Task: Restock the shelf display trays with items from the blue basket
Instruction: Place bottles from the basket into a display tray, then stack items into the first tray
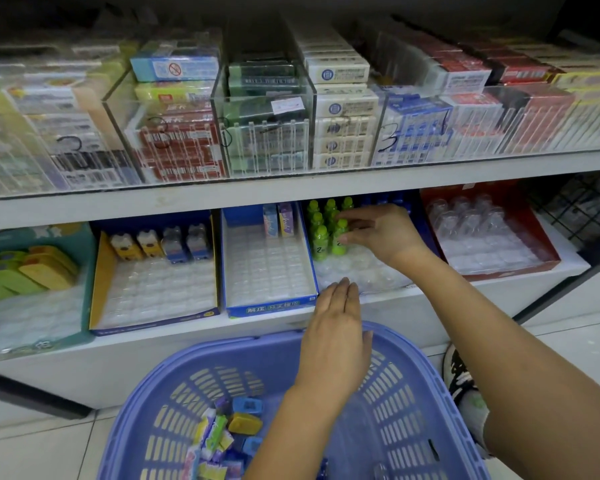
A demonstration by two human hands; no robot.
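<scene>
The blue basket (406,386) sits on the floor below the shelf, holding several small packets and erasers (222,438). On the lower shelf, a tray with a clear blister insert (361,271) carries several small green bottles (321,237) at its back. My right hand (381,233) reaches into that tray and pinches a green bottle (340,237) in the front row. My left hand (336,334) hovers flat, fingers straight, over the basket's far rim, its fingertips at the tray's front edge, holding nothing.
Left of it stand a blue tray (267,303) with two packets at the back and a yellow-sided tray (153,289) with small bottles. A red tray (492,237) of clear bottles is at the right. The upper shelf holds acrylic bins of boxes. A shoe (461,375) is beside the basket.
</scene>
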